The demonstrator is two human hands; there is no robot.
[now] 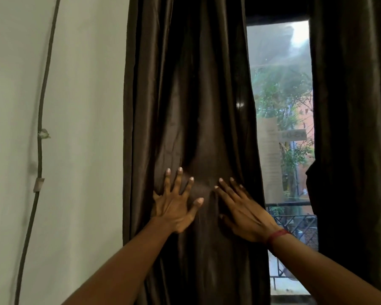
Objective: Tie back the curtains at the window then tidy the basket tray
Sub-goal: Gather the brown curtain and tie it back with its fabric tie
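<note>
Our forearms come in from the bottom edge. Left grip (pixel 176 208) is wide open, fingers splayed, palm flat on the left curtain (pixel 185 95). Right grip (pixel 242 214) is open too, fingers straight and close together, pressing the same curtain just beside the left one; a red thread (pixel 277 235) sits on that wrist. Neither pinches any fabric. The curtain hangs upright, long axis vertical, folds running top to bottom, bunched left of the window (pixel 282 106) gap. The right curtain (pixel 350 106) hangs at the far right, also vertical. Through the glass we see a railing (pixel 295 219) and trees. The pale wall (pixel 86 106) on the left carries a dark cable (pixel 40 150).
</note>
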